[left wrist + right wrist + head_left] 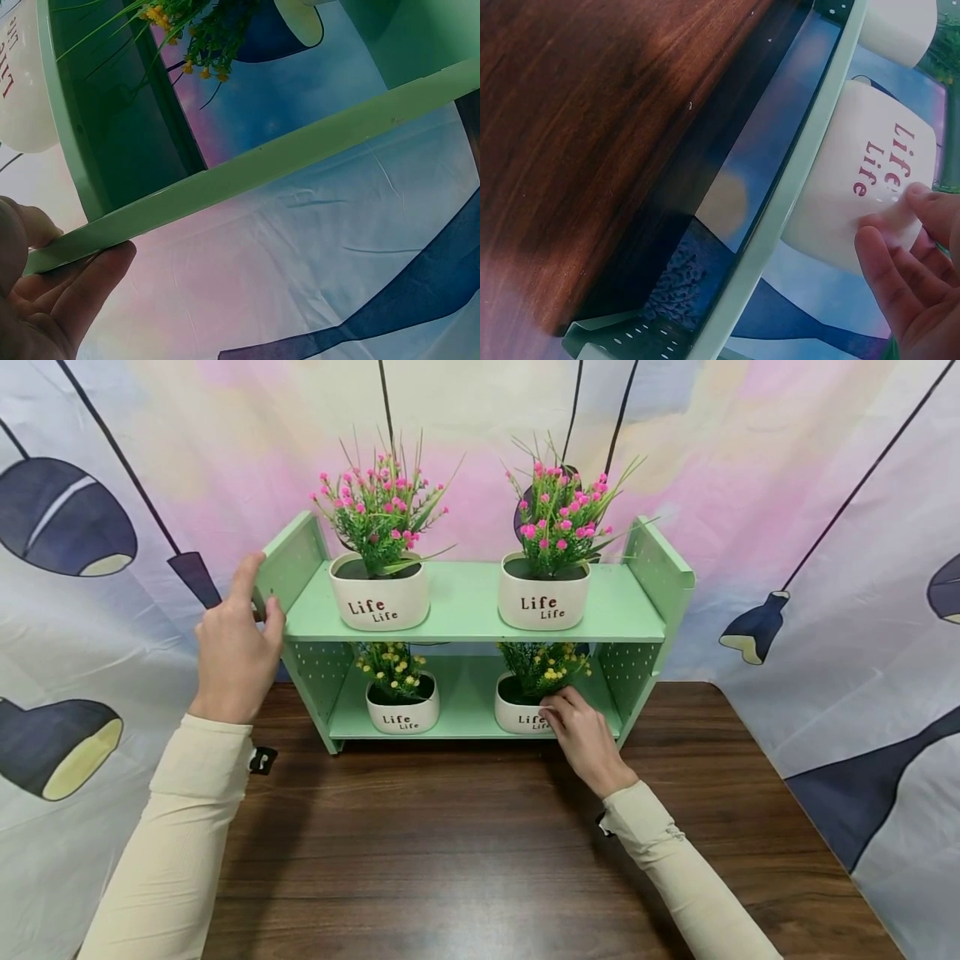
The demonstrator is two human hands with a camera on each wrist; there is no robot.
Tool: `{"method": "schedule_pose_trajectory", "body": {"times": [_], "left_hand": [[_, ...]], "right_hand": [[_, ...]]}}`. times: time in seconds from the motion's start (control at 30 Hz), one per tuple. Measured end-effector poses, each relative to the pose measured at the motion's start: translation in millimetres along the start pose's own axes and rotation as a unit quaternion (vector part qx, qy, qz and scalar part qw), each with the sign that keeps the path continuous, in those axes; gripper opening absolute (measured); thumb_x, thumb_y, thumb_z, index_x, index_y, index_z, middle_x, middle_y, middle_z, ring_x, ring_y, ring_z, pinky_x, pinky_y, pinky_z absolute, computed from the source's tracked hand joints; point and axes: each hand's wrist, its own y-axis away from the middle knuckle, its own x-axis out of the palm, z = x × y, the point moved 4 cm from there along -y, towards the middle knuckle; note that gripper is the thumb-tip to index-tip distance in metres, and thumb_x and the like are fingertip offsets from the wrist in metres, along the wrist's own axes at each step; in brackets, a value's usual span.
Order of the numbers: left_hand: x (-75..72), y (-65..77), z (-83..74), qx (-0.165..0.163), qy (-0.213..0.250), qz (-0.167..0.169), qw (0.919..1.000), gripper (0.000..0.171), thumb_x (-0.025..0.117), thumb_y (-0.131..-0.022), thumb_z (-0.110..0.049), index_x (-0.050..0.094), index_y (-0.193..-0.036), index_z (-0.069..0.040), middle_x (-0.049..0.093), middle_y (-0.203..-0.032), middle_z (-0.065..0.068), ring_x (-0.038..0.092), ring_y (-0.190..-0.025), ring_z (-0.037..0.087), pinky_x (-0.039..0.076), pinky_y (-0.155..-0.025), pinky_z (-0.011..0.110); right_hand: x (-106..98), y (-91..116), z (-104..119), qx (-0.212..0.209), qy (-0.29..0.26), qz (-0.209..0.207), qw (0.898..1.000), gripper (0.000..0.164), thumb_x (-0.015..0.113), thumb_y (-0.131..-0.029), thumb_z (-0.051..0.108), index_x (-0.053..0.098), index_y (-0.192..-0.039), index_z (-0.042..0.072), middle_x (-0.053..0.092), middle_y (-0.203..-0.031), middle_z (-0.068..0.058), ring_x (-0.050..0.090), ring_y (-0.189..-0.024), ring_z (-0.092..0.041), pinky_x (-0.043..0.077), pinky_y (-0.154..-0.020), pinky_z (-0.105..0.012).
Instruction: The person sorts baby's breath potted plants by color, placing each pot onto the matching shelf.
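A green two-tier shelf (465,614) stands on the table. My left hand (238,653) grips the upper front edge of its left side panel (247,169), thumb on the inner face and fingers on the outer. On the lower tier, my right hand (587,737) holds the right end of a white oval flowerpot (513,717) lettered "Life", which has small yellow flowers. In the right wrist view, its thumb and fingers (877,259) are at the end of that pot (847,165). The pot sits upright on the tier.
A matching pot with yellow flowers (401,717) stands at the lower left. Two pots with pink flowers, one left (381,597) and one right (543,602), stand on the upper tier. A printed cloth (465,410) hangs behind the brown wooden table (450,843).
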Motion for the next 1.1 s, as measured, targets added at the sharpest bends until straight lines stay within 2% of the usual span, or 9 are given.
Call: {"method": "schedule_pose_trajectory", "body": {"times": [0.23,0.57,0.77,0.83,0.9,0.97,1.03,1.1], "left_hand": [[1.5,-0.2,-0.1,0.001,0.000,-0.002,1.0000,0.051,0.056,-0.106,-0.012,0.050,-0.156,-0.020,0.064,-0.081,0.034,0.050,-0.057,0.046,0.040,-0.057,0.066],[3.0,-0.6,-0.5,0.001,0.004,0.002,1.0000,0.051,0.056,-0.106,-0.011,0.049,-0.156,-0.020,0.067,-0.089,0.037,0.054,-0.061,0.050,0.041,-0.059,0.068],[4.1,-1.4,0.5,0.001,0.010,0.003,0.9999,0.052,0.056,-0.107,-0.012,0.048,-0.158,-0.020,0.068,-0.097,0.039,0.059,-0.067,0.052,0.043,-0.061,0.068],[4.0,-1.1,1.5,0.004,0.007,0.005,1.0000,0.055,0.056,-0.107,-0.012,0.045,-0.160,-0.020,0.067,-0.092,0.037,0.056,-0.063,0.050,0.042,-0.058,0.064],[3.7,-0.9,3.0,0.008,0.002,0.013,0.9999,0.059,0.057,-0.107,-0.012,0.041,-0.163,-0.019,0.065,-0.086,0.036,0.052,-0.058,0.046,0.040,-0.053,0.059],[2.1,-1.1,4.0,0.007,-0.001,0.030,0.9995,0.065,0.058,-0.106,-0.011,0.035,-0.166,-0.019,0.065,-0.088,0.037,0.053,-0.058,0.046,0.041,-0.053,0.058],[-0.9,-1.7,4.9,0.001,-0.001,0.052,0.9987,0.071,0.060,-0.105,-0.011,0.029,-0.168,-0.019,0.066,-0.095,0.039,0.058,-0.064,0.051,0.043,-0.054,0.060],[-4.9,-2.0,5.5,-0.009,0.000,0.075,0.9971,0.075,0.061,-0.104,-0.013,0.025,-0.169,-0.020,0.066,-0.109,0.042,0.064,-0.077,0.057,0.047,-0.061,0.065]], "right_hand": [[-1,-1,0,-0.006,0.001,-0.003,1.000,0.011,0.070,-0.103,0.013,0.077,-0.108,0.006,0.066,-0.105,-0.007,0.070,-0.082,-0.026,0.058,-0.066,-0.043],[-2,2,0,-0.004,-0.001,-0.005,1.000,0.011,0.069,-0.104,0.011,0.076,-0.111,0.006,0.066,-0.108,-0.007,0.070,-0.083,-0.026,0.058,-0.065,-0.042],[-12,9,2,-0.027,-0.017,-0.040,0.999,0.017,0.071,-0.101,0.004,0.074,-0.118,0.005,0.066,-0.114,-0.009,0.070,-0.089,-0.024,0.059,-0.069,-0.039],[-19,12,4,-0.035,-0.017,-0.051,0.998,0.018,0.072,-0.100,0.003,0.074,-0.118,0.004,0.067,-0.113,-0.009,0.070,-0.089,-0.023,0.059,-0.069,-0.038],[-26,14,6,-0.038,-0.012,-0.055,0.998,0.019,0.074,-0.099,0.004,0.074,-0.117,0.004,0.067,-0.113,-0.009,0.070,-0.087,-0.022,0.059,-0.066,-0.036],[-33,16,7,-0.036,-0.011,-0.052,0.998,0.018,0.074,-0.099,0.005,0.074,-0.117,0.004,0.067,-0.113,-0.010,0.071,-0.087,-0.023,0.058,-0.063,-0.036],[-41,17,8,-0.030,-0.008,-0.046,0.998,0.018,0.074,-0.099,0.008,0.074,-0.117,0.005,0.067,-0.113,-0.009,0.071,-0.089,-0.025,0.058,-0.063,-0.037],[-48,18,7,-0.020,-0.001,-0.038,0.999,0.018,0.074,-0.100,0.011,0.074,-0.117,0.006,0.068,-0.114,-0.009,0.071,-0.089,-0.026,0.058,-0.063,-0.039]]}}
